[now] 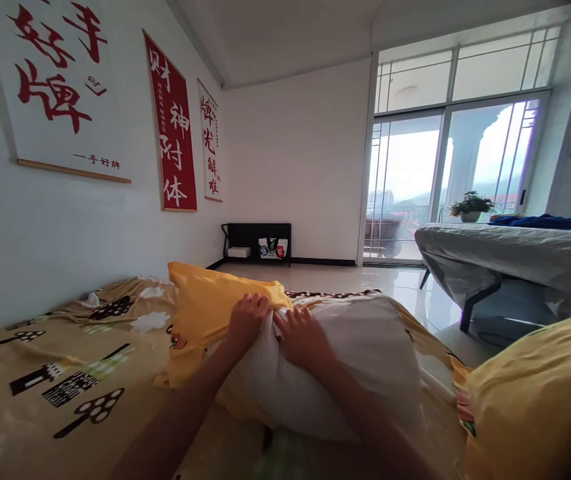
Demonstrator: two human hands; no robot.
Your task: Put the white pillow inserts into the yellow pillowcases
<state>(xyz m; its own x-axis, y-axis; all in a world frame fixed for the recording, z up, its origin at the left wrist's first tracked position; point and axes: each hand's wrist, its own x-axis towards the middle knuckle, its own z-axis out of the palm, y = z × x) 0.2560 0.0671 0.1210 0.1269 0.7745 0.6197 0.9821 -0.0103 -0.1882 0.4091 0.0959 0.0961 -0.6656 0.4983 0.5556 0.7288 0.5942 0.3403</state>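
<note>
A white pillow [360, 353] lies on the bed in front of me, partly up against a yellow pillowcase [195, 300] with a small orange-red print. My left hand [249, 320] is closed at the meeting of the two, its fingers curled over the edge of the yellow cloth. Just to its right, my right hand [305, 338] pinches the gathered white corner of the pillow beside the same edge. The fingertips of both hands are partly hidden in the folds. How far the pillow sits inside the case cannot be made out.
A tan patterned bedsheet [130, 373] covers the bed. Another yellow pillow [540, 393] lies at the right. Beyond stand a plastic-covered table [520, 250] with a potted plant [471, 207] and a low black shelf [260, 233]. Scrolls [172, 127] hang on the left wall.
</note>
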